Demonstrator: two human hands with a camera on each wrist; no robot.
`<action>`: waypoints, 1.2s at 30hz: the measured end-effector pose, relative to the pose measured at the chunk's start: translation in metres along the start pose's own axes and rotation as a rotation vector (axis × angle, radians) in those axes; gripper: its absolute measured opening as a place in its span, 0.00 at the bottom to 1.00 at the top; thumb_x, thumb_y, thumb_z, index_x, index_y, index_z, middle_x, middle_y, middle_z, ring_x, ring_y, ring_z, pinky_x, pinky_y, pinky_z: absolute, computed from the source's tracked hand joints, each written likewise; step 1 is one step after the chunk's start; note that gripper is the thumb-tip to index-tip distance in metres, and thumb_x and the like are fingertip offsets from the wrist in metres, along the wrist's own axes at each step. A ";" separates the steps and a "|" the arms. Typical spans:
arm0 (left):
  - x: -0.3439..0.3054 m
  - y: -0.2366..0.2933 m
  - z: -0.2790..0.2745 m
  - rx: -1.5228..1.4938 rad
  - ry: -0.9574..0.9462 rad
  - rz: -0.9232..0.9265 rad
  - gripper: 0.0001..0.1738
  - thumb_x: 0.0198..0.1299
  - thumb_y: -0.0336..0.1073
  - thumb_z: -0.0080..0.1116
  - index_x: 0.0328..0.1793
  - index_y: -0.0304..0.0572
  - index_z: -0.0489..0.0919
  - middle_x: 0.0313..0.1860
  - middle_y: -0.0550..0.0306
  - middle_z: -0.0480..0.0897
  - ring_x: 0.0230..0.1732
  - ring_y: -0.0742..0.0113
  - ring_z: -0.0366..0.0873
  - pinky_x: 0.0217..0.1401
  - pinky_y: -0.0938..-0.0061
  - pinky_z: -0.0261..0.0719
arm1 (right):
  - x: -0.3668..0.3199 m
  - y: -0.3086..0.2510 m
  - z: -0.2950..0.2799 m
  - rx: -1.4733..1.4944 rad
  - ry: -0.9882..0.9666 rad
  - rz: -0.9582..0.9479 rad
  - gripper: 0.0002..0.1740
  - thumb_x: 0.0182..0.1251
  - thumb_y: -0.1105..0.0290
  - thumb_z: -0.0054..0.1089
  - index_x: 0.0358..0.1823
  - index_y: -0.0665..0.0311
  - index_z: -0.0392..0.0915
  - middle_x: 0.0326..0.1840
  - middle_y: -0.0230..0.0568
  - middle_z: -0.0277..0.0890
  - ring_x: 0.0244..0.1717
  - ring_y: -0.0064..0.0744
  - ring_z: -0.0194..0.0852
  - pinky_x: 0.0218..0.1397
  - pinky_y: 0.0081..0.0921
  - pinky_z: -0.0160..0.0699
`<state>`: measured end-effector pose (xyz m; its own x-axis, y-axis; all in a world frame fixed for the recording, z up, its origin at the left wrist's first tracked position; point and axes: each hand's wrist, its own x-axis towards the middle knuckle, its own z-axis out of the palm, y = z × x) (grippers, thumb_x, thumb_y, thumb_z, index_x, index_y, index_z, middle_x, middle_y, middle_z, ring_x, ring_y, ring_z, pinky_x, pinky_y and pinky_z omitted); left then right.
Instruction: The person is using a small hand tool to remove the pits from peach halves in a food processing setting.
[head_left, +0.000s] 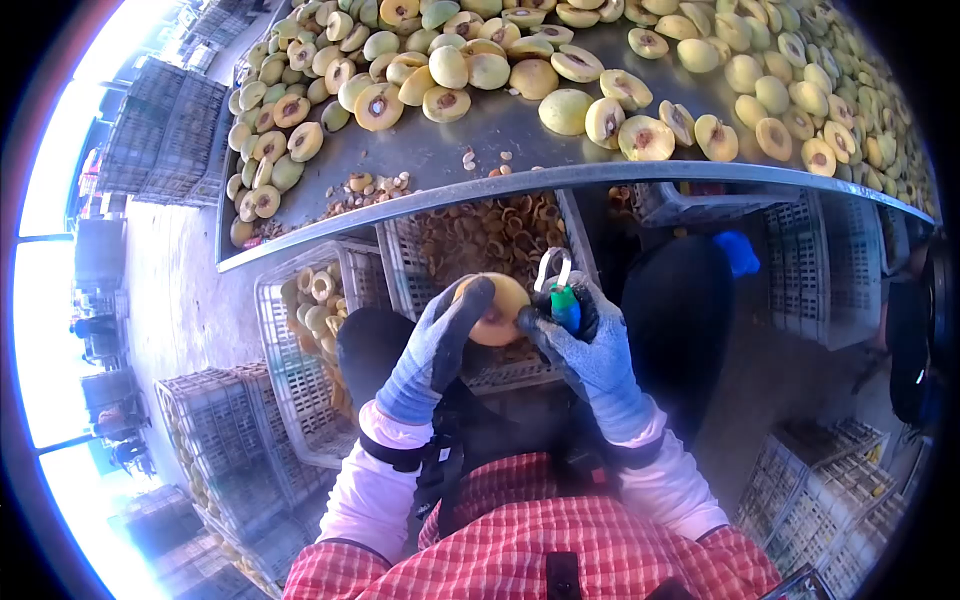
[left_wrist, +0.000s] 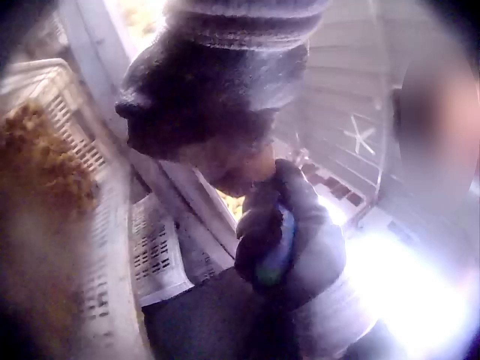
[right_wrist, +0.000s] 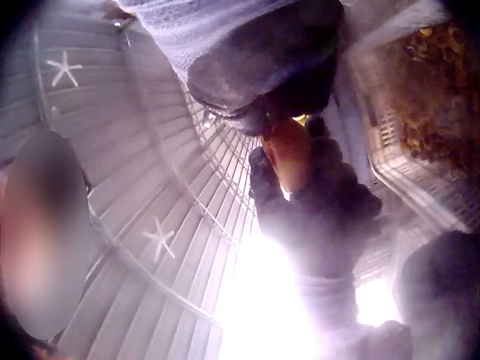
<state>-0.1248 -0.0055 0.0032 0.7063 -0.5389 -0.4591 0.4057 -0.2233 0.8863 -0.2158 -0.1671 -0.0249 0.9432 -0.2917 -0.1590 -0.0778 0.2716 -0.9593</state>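
Observation:
In the head view, my gloved left hand [head_left: 432,347] holds a halved yellow peach-like fruit [head_left: 500,318], its cut face up and a brown hollow at its middle. My gloved right hand [head_left: 597,352] grips the green handle [head_left: 565,309] of a pitting tool, whose bent metal loop [head_left: 552,266] points away from me. The right fingertips are right at the fruit's edge. From the right wrist, the fruit [right_wrist: 291,154] shows between the left thumb and fingers, with the right hand [right_wrist: 262,64] above it. Both gloves are dark at the fingers and palms.
A metal-edged table [head_left: 400,203] bears many halved fruits. Below it stands a crate [head_left: 398,268] of brown scraps, with a crate [head_left: 272,330] of fruit halves to its left. Stacked crates [head_left: 225,425] stand at left, others [head_left: 815,490] at right. My knees flank the work.

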 end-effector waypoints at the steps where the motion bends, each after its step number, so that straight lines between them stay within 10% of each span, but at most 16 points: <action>1: 0.000 -0.003 0.003 -0.018 0.094 0.026 0.26 0.70 0.52 0.48 0.56 0.34 0.77 0.46 0.55 0.81 0.47 0.72 0.76 0.52 0.78 0.73 | 0.000 0.000 0.002 -0.008 0.035 0.007 0.12 0.60 0.73 0.67 0.43 0.65 0.75 0.32 0.33 0.75 0.33 0.18 0.71 0.39 0.20 0.74; 8: 0.000 -0.031 0.057 -0.110 0.387 0.266 0.23 0.69 0.48 0.53 0.59 0.38 0.71 0.46 0.56 0.79 0.44 0.71 0.76 0.49 0.78 0.74 | -0.004 0.008 0.013 -0.427 0.228 -0.292 0.14 0.56 0.74 0.67 0.43 0.64 0.76 0.36 0.48 0.78 0.37 0.50 0.80 0.40 0.34 0.77; 11: 0.009 -0.056 0.060 -0.094 0.443 0.441 0.22 0.68 0.43 0.55 0.61 0.38 0.68 0.51 0.51 0.77 0.47 0.67 0.78 0.52 0.76 0.77 | -0.008 0.006 0.012 -0.589 0.225 -0.386 0.13 0.55 0.72 0.68 0.41 0.64 0.76 0.35 0.47 0.78 0.36 0.50 0.80 0.40 0.34 0.77; 12: 0.007 -0.054 0.061 -0.161 0.440 0.382 0.22 0.68 0.43 0.55 0.61 0.38 0.68 0.50 0.52 0.78 0.47 0.67 0.78 0.51 0.76 0.77 | -0.008 0.004 0.012 -0.575 0.221 -0.398 0.09 0.57 0.75 0.65 0.39 0.67 0.77 0.31 0.40 0.78 0.35 0.33 0.81 0.38 0.28 0.75; 15: 0.005 -0.044 0.054 -0.194 0.442 0.226 0.22 0.69 0.48 0.53 0.58 0.38 0.71 0.46 0.53 0.79 0.45 0.68 0.79 0.47 0.75 0.78 | -0.023 0.001 0.017 -0.271 0.069 -0.353 0.11 0.58 0.74 0.65 0.40 0.70 0.76 0.32 0.39 0.79 0.34 0.29 0.80 0.37 0.26 0.75; 20: 0.005 -0.037 0.056 -0.289 0.508 0.214 0.23 0.70 0.52 0.50 0.55 0.39 0.73 0.40 0.58 0.77 0.40 0.73 0.75 0.44 0.79 0.75 | -0.022 0.005 0.015 -0.284 -0.007 0.067 0.11 0.67 0.66 0.60 0.36 0.68 0.74 0.27 0.51 0.74 0.30 0.43 0.78 0.34 0.34 0.73; 28: 0.001 -0.040 0.073 -0.312 0.513 0.245 0.18 0.70 0.46 0.52 0.53 0.40 0.72 0.38 0.61 0.77 0.34 0.81 0.71 0.35 0.85 0.71 | -0.031 0.033 0.017 -0.434 0.106 -0.216 0.17 0.71 0.63 0.52 0.49 0.71 0.73 0.37 0.59 0.77 0.38 0.57 0.78 0.39 0.39 0.75; 36: 0.000 -0.037 0.074 -0.038 0.495 0.345 0.16 0.71 0.45 0.51 0.50 0.40 0.72 0.32 0.63 0.74 0.30 0.82 0.68 0.31 0.85 0.67 | -0.030 0.060 0.001 -0.285 -0.130 -0.051 0.18 0.72 0.62 0.49 0.51 0.72 0.73 0.39 0.56 0.77 0.39 0.51 0.78 0.42 0.37 0.75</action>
<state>-0.1827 -0.0568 -0.0249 0.9832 -0.1311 -0.1273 0.1191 -0.0687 0.9905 -0.2481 -0.1410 -0.0773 0.9802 -0.1736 -0.0953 -0.0992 -0.0139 -0.9950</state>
